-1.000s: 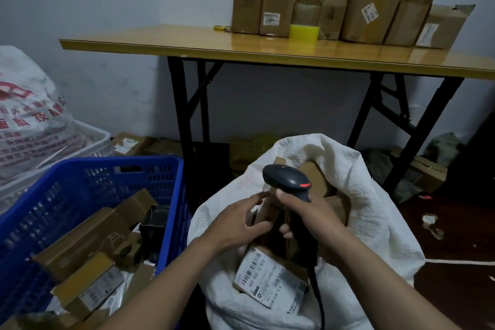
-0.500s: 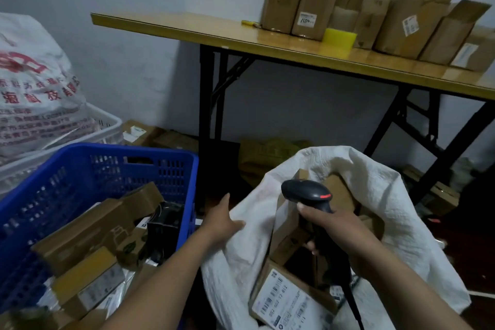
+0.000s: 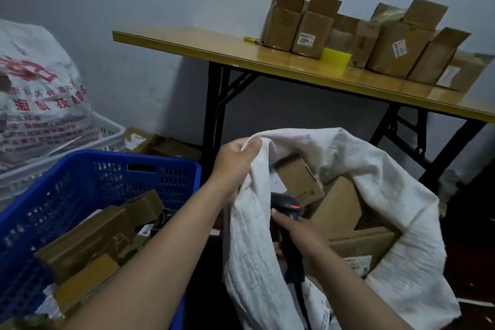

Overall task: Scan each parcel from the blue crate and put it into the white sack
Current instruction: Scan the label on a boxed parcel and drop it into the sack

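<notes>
Fingers of your left hand [image 3: 235, 162] bunch the rim of the white woven sack [image 3: 388, 182]; your right hand [image 3: 297, 233] clasps the black handheld scanner [image 3: 288, 202]. The cloth looks limp and light, so grip its hem

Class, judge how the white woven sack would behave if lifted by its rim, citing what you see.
Probably floppy: the white woven sack folds where the left hand grips its rim. Likely heavy to lift, since several brown cardboard boxes lie inside.
</notes>
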